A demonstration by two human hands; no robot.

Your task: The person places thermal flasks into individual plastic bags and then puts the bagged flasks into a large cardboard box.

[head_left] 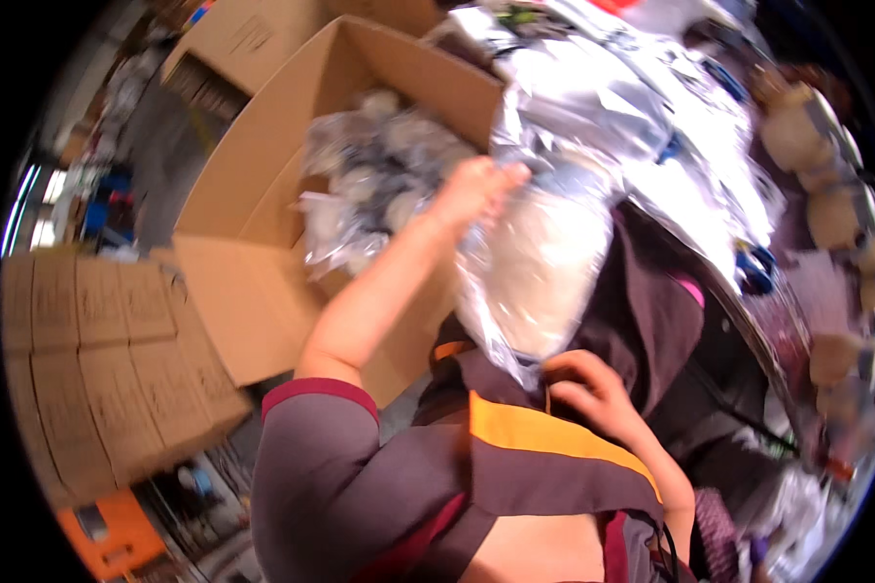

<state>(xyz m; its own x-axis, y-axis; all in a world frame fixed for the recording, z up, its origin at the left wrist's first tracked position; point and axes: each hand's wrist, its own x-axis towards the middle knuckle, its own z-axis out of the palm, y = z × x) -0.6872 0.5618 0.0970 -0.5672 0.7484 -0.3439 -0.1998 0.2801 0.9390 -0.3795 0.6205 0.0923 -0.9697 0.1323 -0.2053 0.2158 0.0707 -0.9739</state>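
Note:
A clear plastic bag [469, 282] with a large, rounded cream-coloured piece [542, 257] inside lies slanted in front of my body, over my lap. My left hand [481, 189] is closed on the bag's upper left edge, with the thumb pointing right. At the bag's lower end, my right hand [593, 387] has its fingers curled against the plastic; the fingertips are partly hidden. Just left of the bag stands an open cardboard box [253, 194], holding several clear-bagged cream and grey pieces [384, 175].
Shiny plastic sheeting [690, 194] covers the surface at the right. Several cream-coloured pieces [807, 136] stand along the far right. Closed cartons [107, 360] are stacked at the left, above an orange object [117, 534]. Another cardboard box [248, 44] stands behind the open one.

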